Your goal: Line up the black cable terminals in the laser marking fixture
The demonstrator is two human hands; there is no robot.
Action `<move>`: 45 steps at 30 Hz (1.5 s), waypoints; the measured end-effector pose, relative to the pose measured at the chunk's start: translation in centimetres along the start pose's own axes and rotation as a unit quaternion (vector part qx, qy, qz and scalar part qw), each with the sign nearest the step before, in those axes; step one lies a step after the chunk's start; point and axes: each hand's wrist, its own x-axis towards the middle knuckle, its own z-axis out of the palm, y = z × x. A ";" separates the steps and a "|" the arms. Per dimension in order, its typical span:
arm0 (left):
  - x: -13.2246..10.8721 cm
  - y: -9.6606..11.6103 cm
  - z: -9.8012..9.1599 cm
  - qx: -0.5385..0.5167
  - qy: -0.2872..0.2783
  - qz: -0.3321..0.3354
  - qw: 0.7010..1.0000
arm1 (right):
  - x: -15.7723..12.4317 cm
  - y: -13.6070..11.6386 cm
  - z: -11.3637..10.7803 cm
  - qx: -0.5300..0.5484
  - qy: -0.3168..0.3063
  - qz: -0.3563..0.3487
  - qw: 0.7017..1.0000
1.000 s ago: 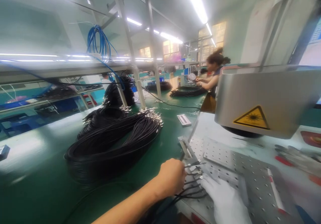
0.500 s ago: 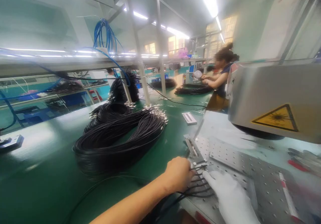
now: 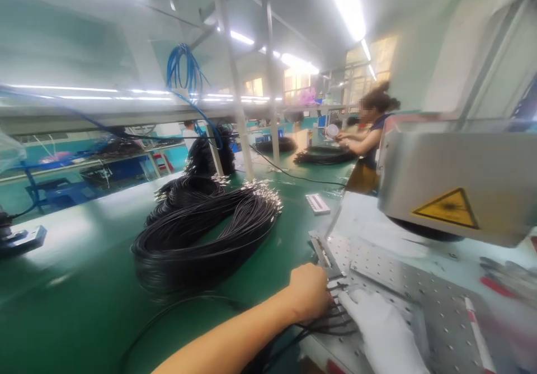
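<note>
My bare left hand [image 3: 308, 292] is closed on several thin black wires [image 3: 335, 317] at the left edge of a perforated metal plate [image 3: 398, 284]. My right hand [image 3: 380, 329], in a white glove, lies flat on the wire ends on that plate, fingers together. The wires trail down from the hands toward the lower edge. A silver laser marking head [image 3: 457, 184] with a yellow warning sticker [image 3: 445, 209] hangs above the plate.
A large coil of black wires with metal tips [image 3: 205, 228] lies on the green belt [image 3: 84, 284], with more coils behind. A small white fixture [image 3: 318, 203] sits past the plate. Another person [image 3: 369, 139] works farther down the line. Red-handled tools [image 3: 505, 276] lie at right.
My left hand slid slightly right and down along the wires. The gloved right hand stayed pressed on the wire ends. The view shifted a little.
</note>
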 end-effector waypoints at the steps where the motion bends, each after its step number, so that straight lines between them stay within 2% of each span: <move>1: -0.2 -0.4 -0.1 -0.012 0.013 0.006 1.000 | 0.3 -0.1 0.2 -0.019 -0.016 0.007 1.000; 4: -0.6 -1.8 -0.4 -0.128 0.049 0.040 0.990 | 0.8 -0.2 0.1 -0.043 -0.042 0.015 0.998; 7: -1.0 -3.0 -0.6 -0.342 0.052 0.070 0.936 | 0.4 -0.2 -0.7 -0.021 -0.028 0.009 0.999; 8: -1.1 -3.3 -0.6 -0.379 0.059 0.078 0.920 | 0.2 -0.2 -1.0 -0.015 -0.016 0.004 1.000; 9: -1.2 -3.3 -0.5 -0.381 0.076 0.086 0.917 | 0.1 -0.2 -1.2 -0.012 -0.009 -0.001 1.000; 11: -1.2 -3.1 -0.1 -0.315 0.132 0.104 0.934 | 0.0 -0.1 -1.3 -0.013 -0.016 -0.007 1.000; 13: -1.1 -2.6 0.5 -0.193 0.167 0.111 0.960 | 0.1 0.0 -1.1 -0.010 -0.042 -0.008 0.999; 17: -1.1 -1.6 1.8 0.009 0.133 0.098 0.986 | 0.6 0.0 -1.3 0.015 -0.146 0.018 0.989; 19: -1.3 -1.4 1.9 0.051 0.117 0.096 0.987 | 0.5 0.0 -1.9 0.016 -0.136 0.016 0.990; 22: -1.7 -0.9 1.4 0.091 0.081 0.091 0.988 | 0.1 0.1 -3.1 0.025 -0.049 0.000 0.998; 26: -2.1 0.1 0.3 0.140 0.024 0.080 0.987 | -0.5 0.1 -3.6 0.029 -0.008 -0.002 1.000; 29: -2.2 0.9 -0.1 0.169 0.002 0.085 0.982 | -0.7 0.2 -2.7 0.037 -0.002 0.006 0.999; 35: -2.1 1.2 0.3 0.193 0.001 0.097 0.976 | -0.5 0.8 -0.2 0.143 0.015 0.041 0.989; 37: -2.0 1.0 0.5 0.195 -0.001 0.100 0.976 | -0.3 0.7 0.3 0.129 0.004 0.044 0.991; 42: -1.6 0.5 0.5 0.176 0.007 0.116 0.977 | 0.1 0.2 0.5 0.006 -0.017 0.016 1.000; 45: -1.3 0.1 0.8 0.174 0.014 0.134 0.975 | 0.3 0.1 0.0 0.008 -0.037 0.030 0.999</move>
